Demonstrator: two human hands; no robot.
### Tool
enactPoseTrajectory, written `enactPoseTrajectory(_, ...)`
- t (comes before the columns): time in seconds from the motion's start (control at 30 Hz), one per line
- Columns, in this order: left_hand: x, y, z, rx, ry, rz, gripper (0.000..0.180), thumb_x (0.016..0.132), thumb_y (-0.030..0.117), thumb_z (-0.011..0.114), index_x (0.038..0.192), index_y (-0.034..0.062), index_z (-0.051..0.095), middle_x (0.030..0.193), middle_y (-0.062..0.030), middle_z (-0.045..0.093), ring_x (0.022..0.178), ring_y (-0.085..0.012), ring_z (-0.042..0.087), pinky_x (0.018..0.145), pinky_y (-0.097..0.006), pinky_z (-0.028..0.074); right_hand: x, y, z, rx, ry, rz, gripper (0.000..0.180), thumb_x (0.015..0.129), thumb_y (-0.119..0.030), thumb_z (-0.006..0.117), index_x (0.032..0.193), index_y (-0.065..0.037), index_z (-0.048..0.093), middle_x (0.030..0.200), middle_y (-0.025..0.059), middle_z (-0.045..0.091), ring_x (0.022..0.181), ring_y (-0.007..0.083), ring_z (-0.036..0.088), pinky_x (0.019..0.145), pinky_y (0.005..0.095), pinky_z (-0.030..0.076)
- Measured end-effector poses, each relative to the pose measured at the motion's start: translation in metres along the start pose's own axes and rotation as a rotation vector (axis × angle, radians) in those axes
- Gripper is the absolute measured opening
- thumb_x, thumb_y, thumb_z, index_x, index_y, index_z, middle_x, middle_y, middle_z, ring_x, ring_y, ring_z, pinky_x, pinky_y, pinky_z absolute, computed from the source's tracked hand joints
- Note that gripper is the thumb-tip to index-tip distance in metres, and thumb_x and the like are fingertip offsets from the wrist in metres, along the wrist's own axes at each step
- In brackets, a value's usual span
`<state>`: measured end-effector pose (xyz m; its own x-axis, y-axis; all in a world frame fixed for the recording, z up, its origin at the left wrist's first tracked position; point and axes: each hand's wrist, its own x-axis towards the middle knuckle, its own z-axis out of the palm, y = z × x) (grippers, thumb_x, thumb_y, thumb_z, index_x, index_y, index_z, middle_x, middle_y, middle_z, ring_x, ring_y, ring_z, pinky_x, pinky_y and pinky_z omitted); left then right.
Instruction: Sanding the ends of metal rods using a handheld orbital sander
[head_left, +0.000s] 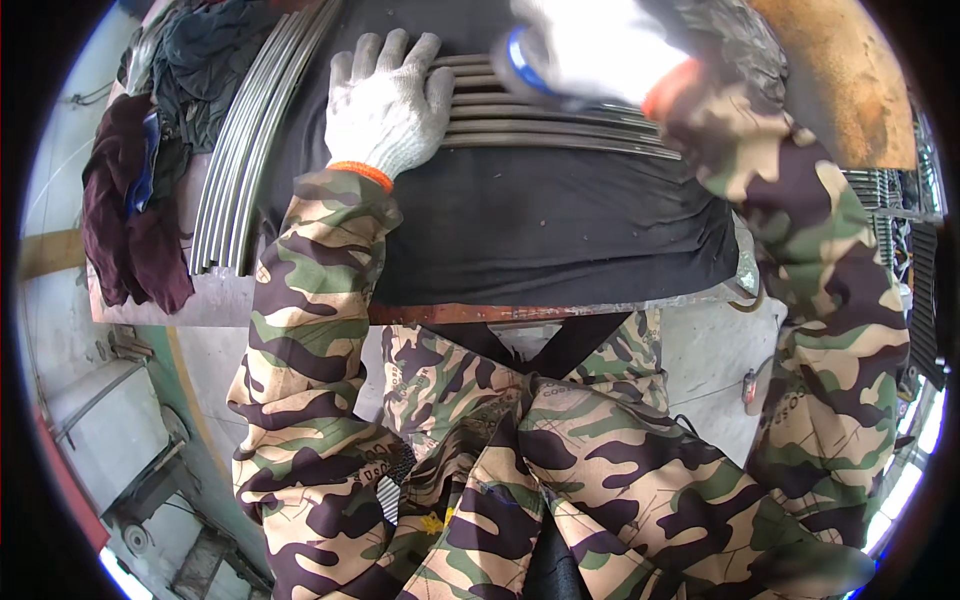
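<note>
My left hand (385,108), in a white knit glove with an orange cuff, lies flat with its fingers spread. It rests at the left ends of several metal rods (560,132) lying side by side on a black cloth (540,220). Over the far right part of these rods is my right hand (610,45), also white-gloved and smeared by motion. A curved thing with a blue rim (520,62) shows at its left side, seemingly in its grip; its exact kind is too blurred to make out. The right hand's fingers do not show clearly.
Another bundle of shiny rods (255,140) lies at the left of the table. Beyond it are dark crumpled cloths (205,65) and a maroon cloth (125,215). A brown, stained board (840,75) is at the far right. The table's near edge (480,314) runs before my lap.
</note>
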<state>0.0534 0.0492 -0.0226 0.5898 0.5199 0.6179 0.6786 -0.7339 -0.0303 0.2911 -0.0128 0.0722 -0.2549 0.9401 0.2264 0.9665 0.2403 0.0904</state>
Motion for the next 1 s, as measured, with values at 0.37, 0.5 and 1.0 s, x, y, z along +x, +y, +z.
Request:
enactPoseTrajectory(0.37, -0.004, 0.0, -0.008, -0.116, -0.152, -0.062, 0.036, 0.104, 0.027, 0.064, 0.133, 0.0099, 0.074, 0.138, -0.0144, 0.072, 0.133, -0.0346, 0.063, 0.112, -0.05, 0.045, 0.009, -0.004, -0.001, -0.013, 0.037, 0.003, 0.025, 0.096, -0.029, 0.064, 0.104, -0.006, 0.07, 0.103, 0.0241, 0.072, 0.093, 0.0455, 0.072, 0.078, 0.0572, 0.059)
enactPoseTrajectory(0.5, -0.004, 0.001, -0.009, -0.178, -0.183, -0.072, 0.035, 0.104, 0.025, 0.064, 0.133, 0.0095, 0.074, 0.141, -0.0168, 0.071, 0.134, -0.0358, 0.063, 0.113, -0.05, 0.045, 0.006, 0.002, 0.0, -0.01, -0.002, 0.004, 0.027, 0.096, -0.031, 0.064, 0.102, -0.006, 0.07, 0.101, 0.0232, 0.071, 0.092, 0.0444, 0.072, 0.076, 0.0579, 0.059)
enactPoseTrajectory(1.0, -0.002, -0.006, 0.001, -0.008, -0.113, -0.064, 0.043, 0.105, 0.031, 0.062, 0.139, 0.0057, 0.069, 0.141, -0.0194, 0.069, 0.136, -0.0389, 0.061, 0.115, -0.052, 0.045, -0.009, -0.018, -0.006, 0.066, 0.076, -0.078, 0.021, 0.096, -0.027, 0.066, 0.098, -0.006, 0.068, 0.095, 0.0216, 0.069, 0.088, 0.042, 0.072, 0.074, 0.0559, 0.06)
